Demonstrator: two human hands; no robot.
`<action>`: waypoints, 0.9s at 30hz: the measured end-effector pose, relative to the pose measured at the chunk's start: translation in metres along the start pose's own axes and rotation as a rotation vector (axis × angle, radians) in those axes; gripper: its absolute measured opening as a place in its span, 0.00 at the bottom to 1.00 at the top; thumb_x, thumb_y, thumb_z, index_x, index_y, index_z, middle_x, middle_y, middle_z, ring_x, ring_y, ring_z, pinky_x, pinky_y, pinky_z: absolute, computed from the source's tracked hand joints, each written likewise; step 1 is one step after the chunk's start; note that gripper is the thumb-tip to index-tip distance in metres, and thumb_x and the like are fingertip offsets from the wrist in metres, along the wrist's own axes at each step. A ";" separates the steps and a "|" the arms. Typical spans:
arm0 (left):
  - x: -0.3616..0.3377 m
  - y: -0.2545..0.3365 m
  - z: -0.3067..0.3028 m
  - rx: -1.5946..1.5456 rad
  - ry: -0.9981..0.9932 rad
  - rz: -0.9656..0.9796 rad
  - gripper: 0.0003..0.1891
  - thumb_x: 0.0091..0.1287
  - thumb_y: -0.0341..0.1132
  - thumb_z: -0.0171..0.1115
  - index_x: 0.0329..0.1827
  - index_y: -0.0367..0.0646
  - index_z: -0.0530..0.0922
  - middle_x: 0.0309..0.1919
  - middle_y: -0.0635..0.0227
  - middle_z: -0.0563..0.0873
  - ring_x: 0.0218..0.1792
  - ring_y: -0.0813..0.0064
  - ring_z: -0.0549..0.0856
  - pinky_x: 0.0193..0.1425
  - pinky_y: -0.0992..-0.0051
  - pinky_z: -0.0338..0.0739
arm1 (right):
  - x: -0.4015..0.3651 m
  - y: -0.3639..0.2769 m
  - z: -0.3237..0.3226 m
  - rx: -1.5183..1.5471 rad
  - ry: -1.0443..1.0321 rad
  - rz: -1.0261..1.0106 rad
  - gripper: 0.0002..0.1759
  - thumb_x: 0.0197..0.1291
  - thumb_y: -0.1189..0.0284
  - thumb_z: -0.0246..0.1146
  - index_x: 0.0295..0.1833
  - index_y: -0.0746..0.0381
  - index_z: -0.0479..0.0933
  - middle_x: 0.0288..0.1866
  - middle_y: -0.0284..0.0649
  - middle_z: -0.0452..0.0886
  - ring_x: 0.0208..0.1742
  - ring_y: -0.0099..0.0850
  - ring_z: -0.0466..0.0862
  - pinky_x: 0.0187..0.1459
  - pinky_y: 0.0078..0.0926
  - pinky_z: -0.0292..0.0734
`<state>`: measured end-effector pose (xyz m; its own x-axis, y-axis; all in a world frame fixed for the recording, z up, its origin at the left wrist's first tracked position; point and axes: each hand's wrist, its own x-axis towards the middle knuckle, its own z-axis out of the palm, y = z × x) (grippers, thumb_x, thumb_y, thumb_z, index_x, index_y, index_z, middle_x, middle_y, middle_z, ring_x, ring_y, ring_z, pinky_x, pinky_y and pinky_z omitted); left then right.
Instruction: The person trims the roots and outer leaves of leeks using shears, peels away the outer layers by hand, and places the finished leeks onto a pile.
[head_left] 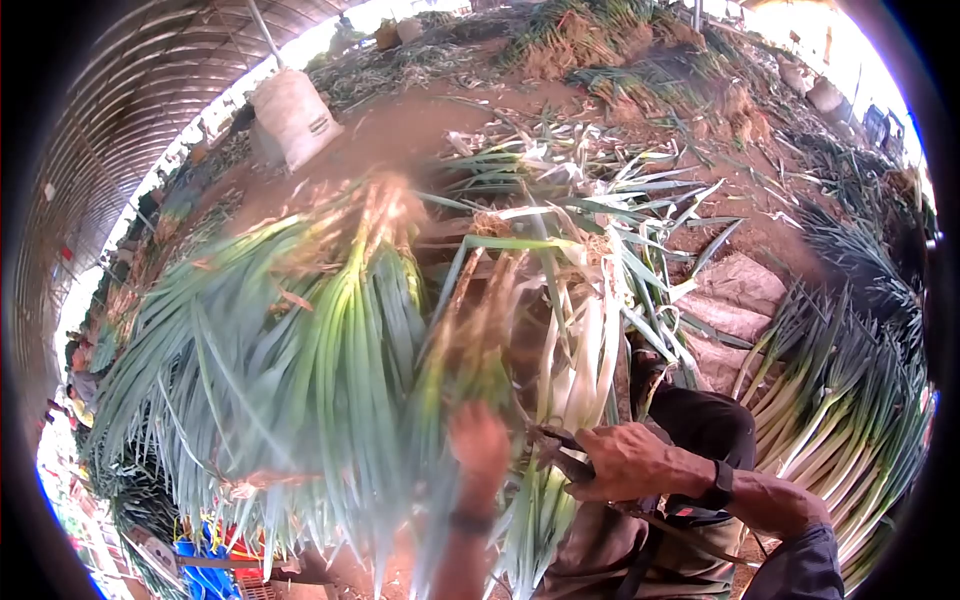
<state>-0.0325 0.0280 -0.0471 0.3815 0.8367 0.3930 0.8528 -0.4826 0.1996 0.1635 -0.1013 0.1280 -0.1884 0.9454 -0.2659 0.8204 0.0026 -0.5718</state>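
Note:
A large bundle of green onions (pixel 360 300) lies spread in front of me, roots up and green leaves hanging toward me. My left hand (pixel 480 440), smeared by motion, is at several soil-covered stalks (pixel 485 330) right of that bundle; whether its fingers grip them cannot be made out. My right hand (pixel 635 462) is closed around a dark metal tool (pixel 568 464) with a pointed, blade-like end aimed left. Just beyond that tool stand cleaner, pale-stemmed green onions (pixel 585 375). A strap-like dark band is on each wrist.
Trimmed pale-stemmed green onions (pixel 830 430) are piled at the right, beside folded sacks (pixel 735 300). A stuffed white sack (pixel 290 115) stands at the back left. More unpeeled bunches (pixel 600 35) lie on the dirt floor behind. Blue plastic (pixel 205 562) shows at the lower left.

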 end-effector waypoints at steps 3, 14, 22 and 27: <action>0.005 -0.009 0.008 0.044 -0.219 -0.040 0.18 0.60 0.35 0.65 0.51 0.38 0.75 0.54 0.50 0.76 0.55 0.50 0.77 0.57 0.52 0.76 | 0.015 0.004 0.009 -0.067 -0.001 0.063 0.34 0.53 0.48 0.69 0.44 0.72 0.73 0.30 0.56 0.82 0.34 0.55 0.85 0.39 0.48 0.79; 0.025 0.004 -0.003 -0.147 -0.393 -0.170 0.21 0.65 0.39 0.64 0.55 0.34 0.71 0.55 0.47 0.76 0.55 0.46 0.81 0.52 0.54 0.80 | 0.036 0.011 0.018 -0.044 0.004 0.022 0.38 0.53 0.49 0.67 0.57 0.71 0.73 0.29 0.55 0.82 0.32 0.54 0.85 0.36 0.49 0.78; 0.067 -0.014 0.013 -0.026 -0.592 -0.158 0.17 0.60 0.41 0.70 0.46 0.39 0.80 0.41 0.51 0.88 0.45 0.49 0.88 0.48 0.58 0.83 | 0.053 -0.007 -0.010 0.082 -0.087 -0.004 0.43 0.52 0.51 0.67 0.70 0.64 0.70 0.27 0.54 0.82 0.30 0.53 0.84 0.34 0.47 0.79; 0.062 -0.012 0.030 -0.003 -0.552 -0.032 0.10 0.60 0.38 0.70 0.39 0.43 0.83 0.33 0.53 0.88 0.36 0.51 0.89 0.39 0.54 0.83 | 0.051 0.005 -0.002 0.024 -0.085 0.081 0.42 0.52 0.51 0.68 0.70 0.63 0.71 0.29 0.54 0.83 0.31 0.52 0.85 0.37 0.48 0.80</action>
<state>-0.0081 0.0931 -0.0516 0.4863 0.8621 -0.1422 0.8664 -0.4547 0.2063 0.1592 -0.0529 0.1132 -0.1679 0.9110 -0.3767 0.8217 -0.0818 -0.5640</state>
